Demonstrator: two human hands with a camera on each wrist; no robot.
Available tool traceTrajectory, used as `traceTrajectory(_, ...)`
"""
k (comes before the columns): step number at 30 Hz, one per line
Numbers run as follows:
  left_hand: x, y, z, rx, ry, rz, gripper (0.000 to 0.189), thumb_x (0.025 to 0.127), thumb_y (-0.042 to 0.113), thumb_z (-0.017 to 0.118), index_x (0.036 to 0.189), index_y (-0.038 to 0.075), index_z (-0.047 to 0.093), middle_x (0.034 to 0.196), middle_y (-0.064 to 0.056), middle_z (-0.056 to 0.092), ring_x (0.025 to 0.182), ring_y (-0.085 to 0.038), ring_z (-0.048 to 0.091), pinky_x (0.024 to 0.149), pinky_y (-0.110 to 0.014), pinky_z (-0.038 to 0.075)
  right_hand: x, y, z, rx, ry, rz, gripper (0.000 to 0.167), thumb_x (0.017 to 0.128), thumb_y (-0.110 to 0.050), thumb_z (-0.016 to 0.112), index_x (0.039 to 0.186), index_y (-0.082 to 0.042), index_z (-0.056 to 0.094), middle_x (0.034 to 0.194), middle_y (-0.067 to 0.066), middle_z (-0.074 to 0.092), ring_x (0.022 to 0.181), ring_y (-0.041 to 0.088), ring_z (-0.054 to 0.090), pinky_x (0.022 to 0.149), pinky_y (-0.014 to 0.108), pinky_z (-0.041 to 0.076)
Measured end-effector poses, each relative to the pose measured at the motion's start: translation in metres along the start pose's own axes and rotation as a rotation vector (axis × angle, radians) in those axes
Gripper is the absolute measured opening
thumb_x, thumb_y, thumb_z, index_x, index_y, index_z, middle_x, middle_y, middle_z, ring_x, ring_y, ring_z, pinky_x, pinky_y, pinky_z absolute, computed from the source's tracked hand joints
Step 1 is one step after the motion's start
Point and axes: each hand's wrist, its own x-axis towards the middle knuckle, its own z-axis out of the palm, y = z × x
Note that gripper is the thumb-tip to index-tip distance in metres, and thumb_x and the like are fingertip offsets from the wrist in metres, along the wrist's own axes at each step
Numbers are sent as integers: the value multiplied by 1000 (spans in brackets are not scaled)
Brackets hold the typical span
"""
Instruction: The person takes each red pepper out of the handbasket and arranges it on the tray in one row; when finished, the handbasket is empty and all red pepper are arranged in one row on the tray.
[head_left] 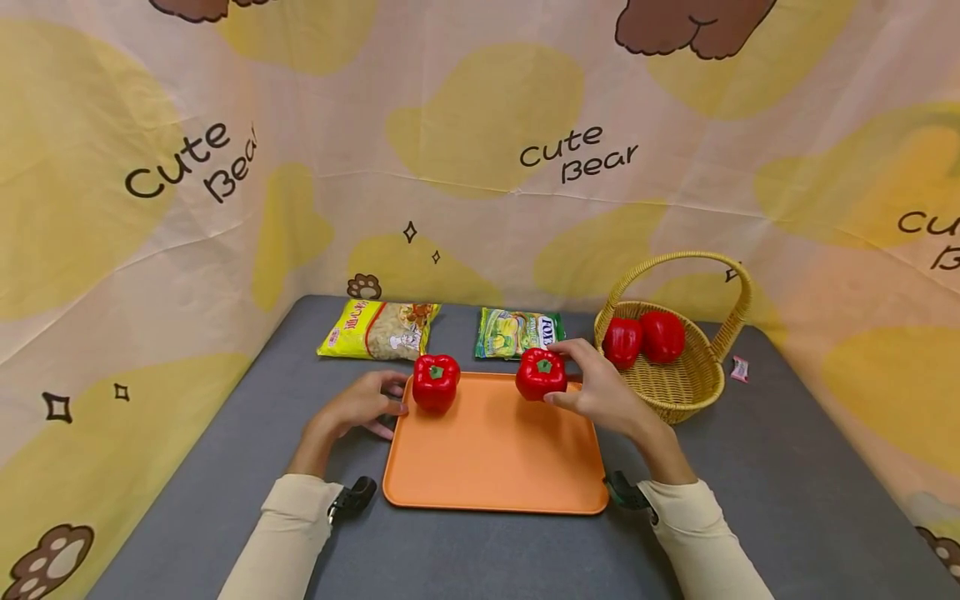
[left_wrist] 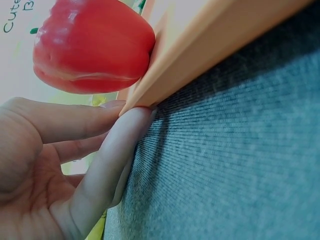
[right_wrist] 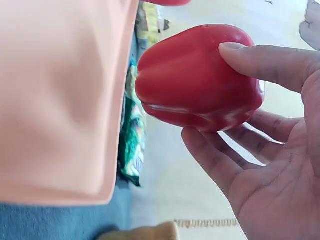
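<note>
Altogether, we count four red peppers. One pepper (head_left: 538, 377) is in the right hand (head_left: 600, 390), pinched between thumb and fingers, held up off the single orange tray (head_left: 495, 458) near its far side. A second pepper (head_left: 435, 385) stands upright on the tray by the far left corner; the left hand (head_left: 367, 402) pinches the rim beside it. Two more, a left pepper (head_left: 622, 342) and a right pepper (head_left: 663, 337), lie in one basket (head_left: 675, 411), their undersides hidden from us. Behind the tray we note two bags: one yellow bag (head_left: 386, 329), one green bag (head_left: 510, 332), the latter partly covered by the right hand. One small packet (head_left: 739, 368) lies right of the basket, its print too small to read. In the right wrist view, a red shape is cut off at the top.
</note>
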Motion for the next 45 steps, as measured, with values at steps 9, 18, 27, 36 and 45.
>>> traceTrajectory(9, 2, -1, -1, 3, 8, -11, 61, 98, 1, 67, 154, -8, 44, 136, -27, 54, 103, -28, 68, 68, -42, 68, 17, -7, 20, -29, -67, 24, 71, 86, -13, 85, 148, 0, 52, 141, 17, 56, 118, 36, 66, 97, 49, 63)
traceTrajectory(18, 0, -2, 0, -2, 13, -14, 60, 98, 0, 67, 153, -8, 45, 137, -27, 55, 102, -26, 68, 68, -42, 68, 28, -11, 41, -9, -100, 75, 72, 90, -15, 83, 152, -2, 50, 149, 16, 55, 130, 36, 60, 105, 51, 59)
traceTrajectory(27, 1, 0, 0, -9, 13, -17, 61, 97, 0, 67, 154, -8, 44, 138, -28, 53, 103, -27, 67, 68, -43, 68, 36, -15, 54, 26, -137, 74, 69, 93, -17, 81, 154, -6, 50, 149, 14, 56, 134, 36, 59, 112, 52, 54)
traceTrajectory(36, 4, -4, 2, -8, 7, -14, 59, 98, 0, 66, 153, -7, 45, 136, -27, 54, 103, -27, 68, 68, -43, 68, 37, -18, 59, 39, -153, 58, 67, 94, -16, 80, 154, -7, 51, 152, 13, 55, 134, 35, 60, 111, 50, 55)
traceTrajectory(45, 2, -1, 1, 4, 8, -15, 61, 97, 1, 68, 153, -7, 45, 136, -27, 54, 100, -26, 68, 67, -42, 68, 38, -18, 62, 39, -149, 66, 67, 94, -16, 80, 154, -10, 52, 155, 10, 53, 137, 33, 57, 114, 52, 52)
